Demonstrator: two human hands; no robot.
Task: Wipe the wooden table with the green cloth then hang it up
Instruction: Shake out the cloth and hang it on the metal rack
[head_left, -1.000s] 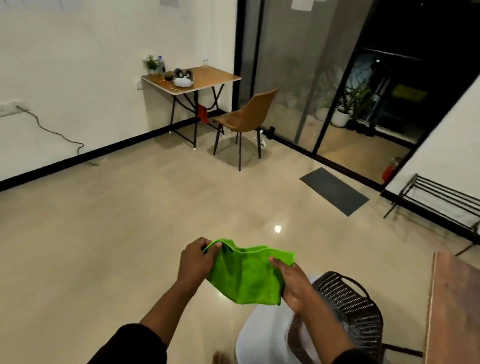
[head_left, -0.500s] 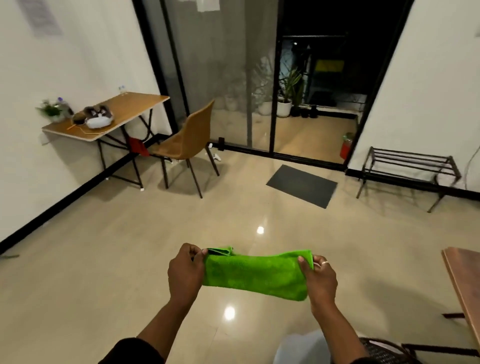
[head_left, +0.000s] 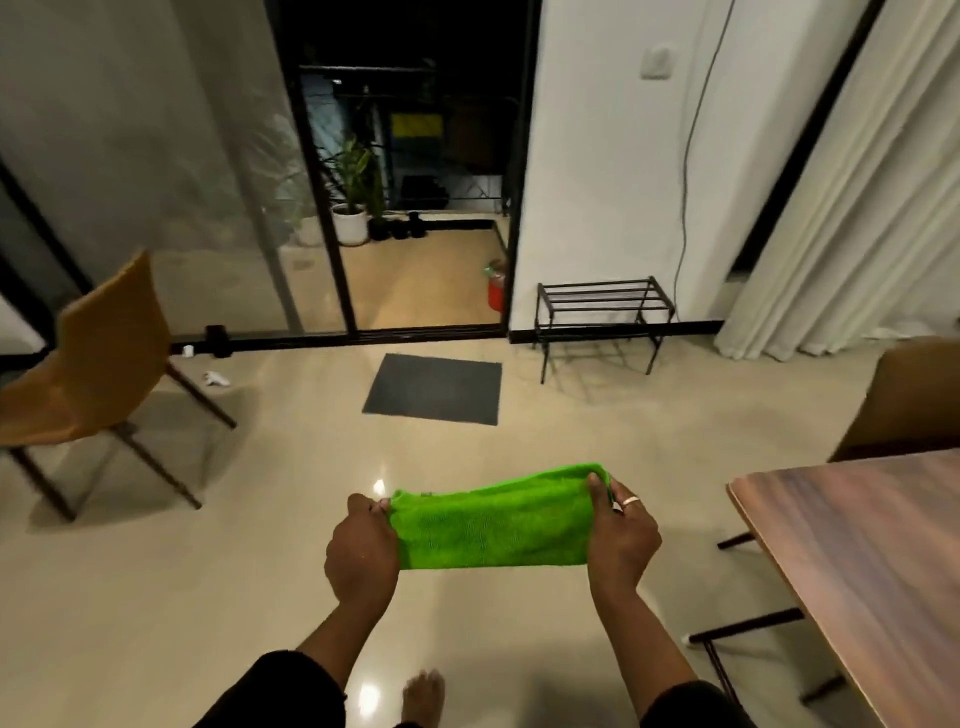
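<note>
Left hand (head_left: 362, 552) & right hand (head_left: 621, 535) pinch folded green cloth (head_left: 491, 519) taut, near wooden table (head_left: 872, 561).

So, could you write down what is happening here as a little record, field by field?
cloth: green cloth, folded into a band, stretched between both hands above the floor
left hand: pinches the cloth's left end
right hand: holds the right end; ring on one finger
wooden table: at the right, cloth not touching it
stage: cloth neither on the table nor hung up
nearby: brown chair at left, dark mat and black rack ahead
</note>
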